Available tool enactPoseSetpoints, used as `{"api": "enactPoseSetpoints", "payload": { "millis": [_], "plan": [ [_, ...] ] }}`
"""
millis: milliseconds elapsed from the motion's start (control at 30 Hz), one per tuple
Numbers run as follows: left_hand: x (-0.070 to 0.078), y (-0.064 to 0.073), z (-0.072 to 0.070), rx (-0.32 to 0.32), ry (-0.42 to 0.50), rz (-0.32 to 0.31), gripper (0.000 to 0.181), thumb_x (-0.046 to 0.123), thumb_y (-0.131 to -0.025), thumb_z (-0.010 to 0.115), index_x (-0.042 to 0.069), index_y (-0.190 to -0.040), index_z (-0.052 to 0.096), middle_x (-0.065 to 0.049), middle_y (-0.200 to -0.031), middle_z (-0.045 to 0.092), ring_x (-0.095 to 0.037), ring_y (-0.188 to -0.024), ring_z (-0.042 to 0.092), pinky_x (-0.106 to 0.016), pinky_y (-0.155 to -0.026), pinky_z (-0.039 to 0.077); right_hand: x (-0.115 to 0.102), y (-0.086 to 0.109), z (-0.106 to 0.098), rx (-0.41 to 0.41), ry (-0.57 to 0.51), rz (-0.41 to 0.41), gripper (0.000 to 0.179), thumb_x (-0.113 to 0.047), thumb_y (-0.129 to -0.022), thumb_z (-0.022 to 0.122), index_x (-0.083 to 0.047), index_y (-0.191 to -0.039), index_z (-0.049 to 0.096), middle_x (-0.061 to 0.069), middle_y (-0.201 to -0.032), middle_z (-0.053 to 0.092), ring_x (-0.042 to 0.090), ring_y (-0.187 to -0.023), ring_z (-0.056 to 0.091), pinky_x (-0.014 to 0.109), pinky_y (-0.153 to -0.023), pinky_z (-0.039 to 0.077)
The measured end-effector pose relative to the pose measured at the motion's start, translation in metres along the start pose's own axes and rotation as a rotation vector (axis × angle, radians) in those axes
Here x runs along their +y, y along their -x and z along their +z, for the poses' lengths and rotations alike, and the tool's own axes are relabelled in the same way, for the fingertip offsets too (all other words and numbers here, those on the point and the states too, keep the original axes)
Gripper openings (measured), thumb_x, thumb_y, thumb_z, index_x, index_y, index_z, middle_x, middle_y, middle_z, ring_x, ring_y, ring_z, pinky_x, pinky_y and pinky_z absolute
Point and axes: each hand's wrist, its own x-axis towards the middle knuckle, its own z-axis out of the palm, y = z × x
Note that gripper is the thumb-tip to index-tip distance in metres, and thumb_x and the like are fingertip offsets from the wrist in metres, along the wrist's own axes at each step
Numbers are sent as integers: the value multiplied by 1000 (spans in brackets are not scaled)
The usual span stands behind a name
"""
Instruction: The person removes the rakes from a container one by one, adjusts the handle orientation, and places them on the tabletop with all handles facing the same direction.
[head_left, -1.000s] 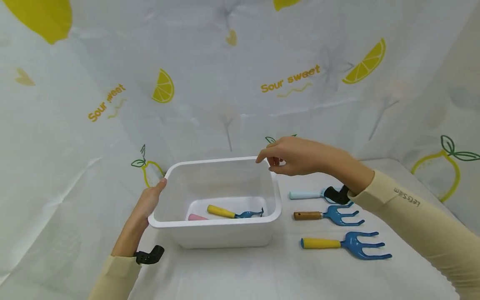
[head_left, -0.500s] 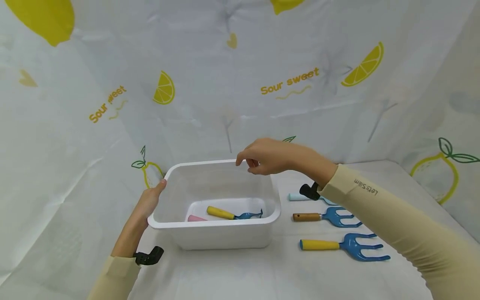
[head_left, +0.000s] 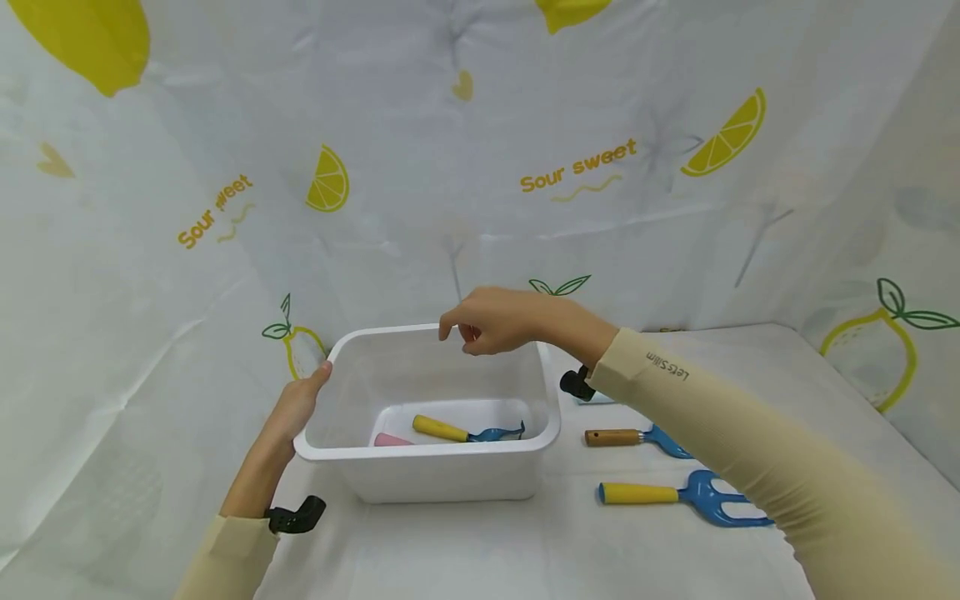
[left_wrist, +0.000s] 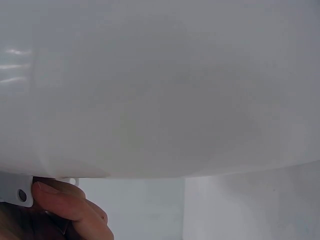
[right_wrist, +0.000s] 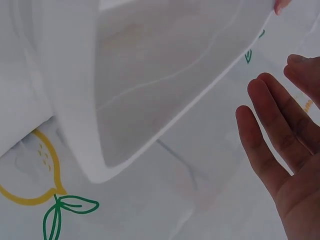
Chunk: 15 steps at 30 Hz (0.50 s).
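A white plastic basin (head_left: 442, 479) stands in the middle of the head view. My left hand (head_left: 296, 408) holds its left rim, thumb at the top; in the left wrist view curled fingers (left_wrist: 75, 210) show below the wall. Over the basin's far rim hovers my right hand (head_left: 495, 321), fingers loosely bent around nothing. The right wrist view shows that hand (right_wrist: 290, 135) with relaxed, spread fingers, apart from the basin. Inside the basin lie a small yellow-handled blue garden tool (head_left: 441, 428) and a pink handle (head_left: 392, 439), mostly hidden by the front wall.
Right of the basin lie a yellow-handled blue hand fork (head_left: 640, 493), a wooden-handled blue one (head_left: 613, 437), and a light-blue handle (head_left: 596, 400). My right sleeve (head_left: 720, 425) covers parts of them. A lemon-print cloth (head_left: 420, 208) hangs behind.
My right hand has moved left, from the basin's right corner to above the middle of its far rim. Its sleeve now covers more of the tools. The left hand stays on the rim.
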Motion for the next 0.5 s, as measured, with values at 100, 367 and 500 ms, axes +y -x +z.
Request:
{"api": "enactPoseSetpoints", "payload": {
  "millis": [100,367,500],
  "plan": [
    [0,0,0,-6,9,-17,78,62,-108,32,1,-153,44,-27,-141,61,-21,-104,74,-33,-77,62,-2,-14,5,-18,-11,-17,34,-13,-98,64,-15,-132,68,-2,-92,69,15,-86,61,28,-81,53],
    [0,0,2,-4,5,-41,79,65,-107,33,1,-152,45,-27,-143,60,-25,-108,73,-36,-82,62,-9,-49,24,-90,0,-26,37,-14,-100,62,-16,-136,65,2,-95,69,15,-86,60,26,-77,51],
    [0,0,0,1,-6,-29,78,64,-107,32,2,-152,46,-27,-141,61,-23,-105,74,-34,-79,62,-8,-65,34,-83,-16,-17,36,-14,-100,62,-18,-136,64,2,-96,69,15,-86,59,25,-75,50]
  ]
}}
